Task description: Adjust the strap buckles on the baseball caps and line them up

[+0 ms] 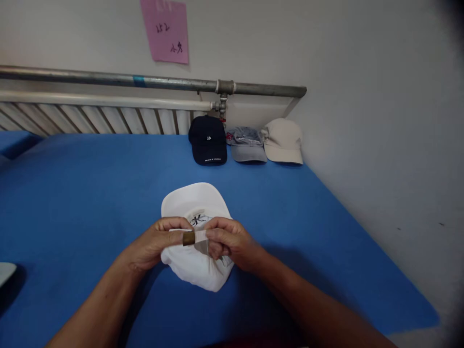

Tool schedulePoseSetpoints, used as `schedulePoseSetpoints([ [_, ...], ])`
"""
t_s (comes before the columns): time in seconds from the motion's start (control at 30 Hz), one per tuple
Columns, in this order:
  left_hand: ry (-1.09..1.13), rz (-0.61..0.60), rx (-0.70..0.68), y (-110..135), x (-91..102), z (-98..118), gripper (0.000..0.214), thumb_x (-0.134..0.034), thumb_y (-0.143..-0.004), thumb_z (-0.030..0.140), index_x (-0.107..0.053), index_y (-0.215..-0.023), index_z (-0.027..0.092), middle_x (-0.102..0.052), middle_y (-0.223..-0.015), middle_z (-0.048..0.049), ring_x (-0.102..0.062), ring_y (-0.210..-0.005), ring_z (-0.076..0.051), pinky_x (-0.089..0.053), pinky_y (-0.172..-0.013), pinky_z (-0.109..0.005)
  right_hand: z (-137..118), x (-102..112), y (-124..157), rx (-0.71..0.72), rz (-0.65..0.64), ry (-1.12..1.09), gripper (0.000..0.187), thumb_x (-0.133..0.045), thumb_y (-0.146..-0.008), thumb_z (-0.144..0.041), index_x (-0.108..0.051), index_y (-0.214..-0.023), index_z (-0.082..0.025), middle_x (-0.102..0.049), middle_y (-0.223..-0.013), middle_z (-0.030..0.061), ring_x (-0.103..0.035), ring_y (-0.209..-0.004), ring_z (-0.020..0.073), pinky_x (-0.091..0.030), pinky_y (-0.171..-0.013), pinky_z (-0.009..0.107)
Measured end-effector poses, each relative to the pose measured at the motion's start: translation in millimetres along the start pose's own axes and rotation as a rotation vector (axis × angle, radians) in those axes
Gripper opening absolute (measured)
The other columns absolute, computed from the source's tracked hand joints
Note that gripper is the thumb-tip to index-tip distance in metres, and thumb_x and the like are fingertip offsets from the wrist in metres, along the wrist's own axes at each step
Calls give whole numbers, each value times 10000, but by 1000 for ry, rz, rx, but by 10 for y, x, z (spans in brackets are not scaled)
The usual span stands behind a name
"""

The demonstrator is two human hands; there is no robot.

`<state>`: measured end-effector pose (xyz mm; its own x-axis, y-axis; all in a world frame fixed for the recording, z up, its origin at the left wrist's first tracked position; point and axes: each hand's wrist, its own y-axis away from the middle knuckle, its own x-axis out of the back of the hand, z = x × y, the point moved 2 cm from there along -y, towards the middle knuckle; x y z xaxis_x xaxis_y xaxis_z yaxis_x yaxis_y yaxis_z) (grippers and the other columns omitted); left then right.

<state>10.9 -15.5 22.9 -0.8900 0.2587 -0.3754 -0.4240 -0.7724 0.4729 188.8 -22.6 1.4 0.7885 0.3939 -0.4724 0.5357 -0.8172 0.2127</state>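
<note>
A white baseball cap [197, 273] is held over the blue table, its brim pointing away from me and dark lettering showing on it. My left hand [159, 241] pinches the back strap beside its brass-coloured buckle [188, 238]. On the other side of the buckle, my right hand [230, 239] grips the white strap [200, 236] between thumb and forefinger, its other fingers curled at the cap's back opening. The strap runs through the buckle and stretches between both hands. Part of the cap's right side is hidden behind my right hand.
Toward the wall, a navy cap [208, 140], a grey cap [248, 144] and a beige cap [283, 141] stand in a row on the blue table [90, 193]. Behind them run a metal pipe [174, 83] and a white radiator [101, 118]. A pale object [5, 271] shows at the left edge.
</note>
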Motion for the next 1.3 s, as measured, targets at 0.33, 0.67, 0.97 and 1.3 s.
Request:
schedulePoseSetpoints([
  [0.33,-46,-3,2,-12,-14,-14,279,-853,-579,342,-682,-644,133,-592,-520,10,-474,-437,-65,-321,-425,-163,-1,-75,42,24,43,43,161,-637,-789,-330,-593,-760,-178,-508,-496,-71,-440,-444,59,-275,-456,211],
  [0.67,-92,-37,-26,21,8,7,285,-820,-618,368,-670,-673,132,-566,-542,16,-456,-448,-65,-309,-441,-172,-64,-25,33,137,145,91,93,-625,-714,-210,-626,-803,-184,-604,-616,-38,-544,-576,103,-421,-620,263],
  [0.97,-190,-54,-42,30,-3,-22,259,-761,-720,359,-644,-707,128,-552,-582,17,-425,-469,-52,-304,-464,-170,-124,-115,91,102,128,100,105,-665,-669,-197,-632,-769,-190,-605,-669,-32,-535,-609,101,-407,-632,258],
  [1.3,-206,-53,-120,72,63,61,415,-631,-791,543,-715,-817,137,-623,-694,-39,-498,-579,-109,-367,-524,-204,-170,41,55,114,128,158,137,-639,-662,-165,-650,-793,-203,-572,-715,-36,-496,-612,93,-382,-603,243],
])
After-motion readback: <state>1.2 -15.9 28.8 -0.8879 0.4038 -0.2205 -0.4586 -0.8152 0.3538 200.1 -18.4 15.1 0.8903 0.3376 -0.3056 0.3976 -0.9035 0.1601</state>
